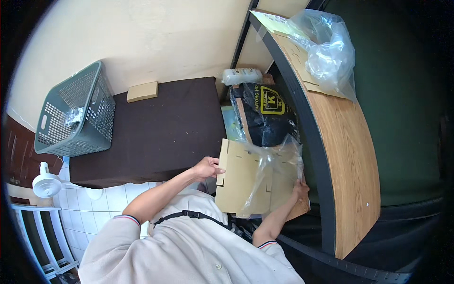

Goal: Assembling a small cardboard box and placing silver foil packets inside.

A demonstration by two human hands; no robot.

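Observation:
A flat, die-cut cardboard sheet with slots lies in front of me at the right. My left hand is closed on its left edge, thumb on top. A clear plastic bag covers the right part of the cardboard, leaving the left part bare. At the right, my right hand is closed at the bag's edge beside the cardboard; the bag is between my fingers, but whether they also grip the cardboard is hidden.
Behind the sheet sits a black plastic bag with yellow print, near a clear-wrapped roll. A wooden shelf curves along the right, bearing crumpled clear plastic over cardboard. Left, a dark-covered table holds a grey-green basket and small cardboard box.

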